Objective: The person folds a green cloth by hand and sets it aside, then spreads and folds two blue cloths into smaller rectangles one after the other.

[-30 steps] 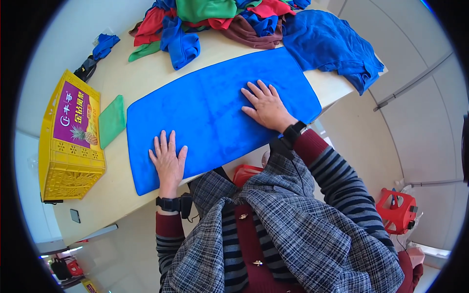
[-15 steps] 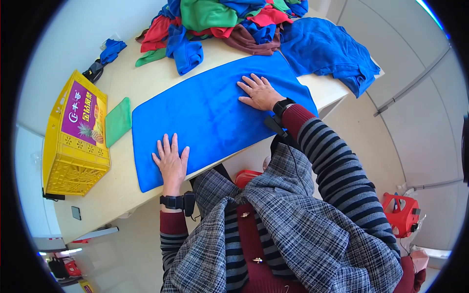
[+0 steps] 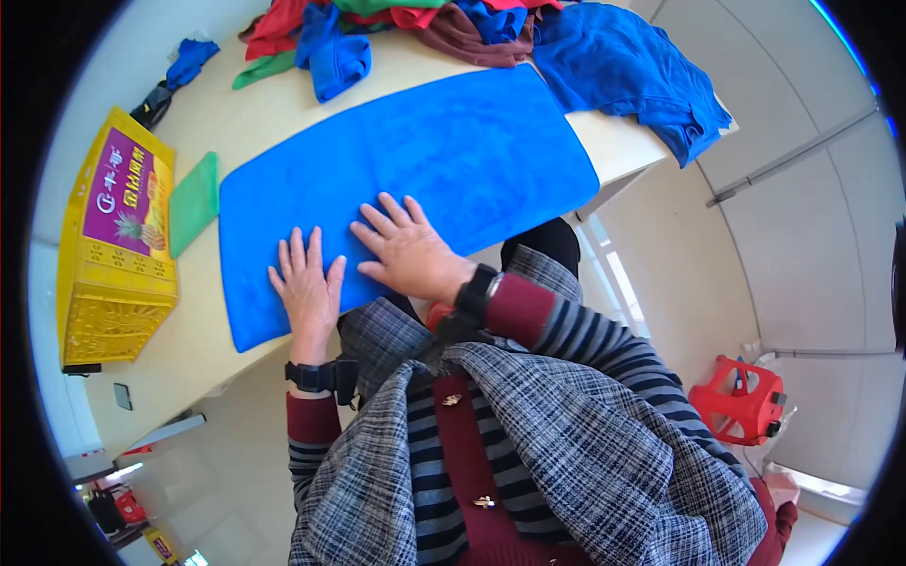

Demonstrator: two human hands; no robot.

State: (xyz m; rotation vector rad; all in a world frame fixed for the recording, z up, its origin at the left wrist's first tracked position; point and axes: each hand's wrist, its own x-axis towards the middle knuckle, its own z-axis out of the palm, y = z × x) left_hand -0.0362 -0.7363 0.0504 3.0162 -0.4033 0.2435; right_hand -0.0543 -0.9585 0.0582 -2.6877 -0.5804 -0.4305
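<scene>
A blue towel point(image 3: 453, 141) is spread nearly flat over the light wooden table in front of me. My left hand point(image 3: 309, 292) lies on its near left part, fingers stretched and spread. Close beside it, to the right, my right hand point(image 3: 411, 253) rests palm down near the towel's front edge, its fingers also apart. Neither hand grips anything. To the left of the towel lies a folded green cloth point(image 3: 195, 205), leaning against or touching a yellow plastic crate.
The yellow crate point(image 3: 118, 311) with a purple label stands at the table's left. Red, blue, green and brown cloths point(image 3: 462, 33) are heaped at the back, with a crumpled blue cloth point(image 3: 623, 66) at the far right. A red plastic stool point(image 3: 741, 401) stands on the floor at right.
My right hand has slid left and nearer to me over the towel, ending beside my left hand. The towel's right part now lies flatter. The whole view has shifted slightly.
</scene>
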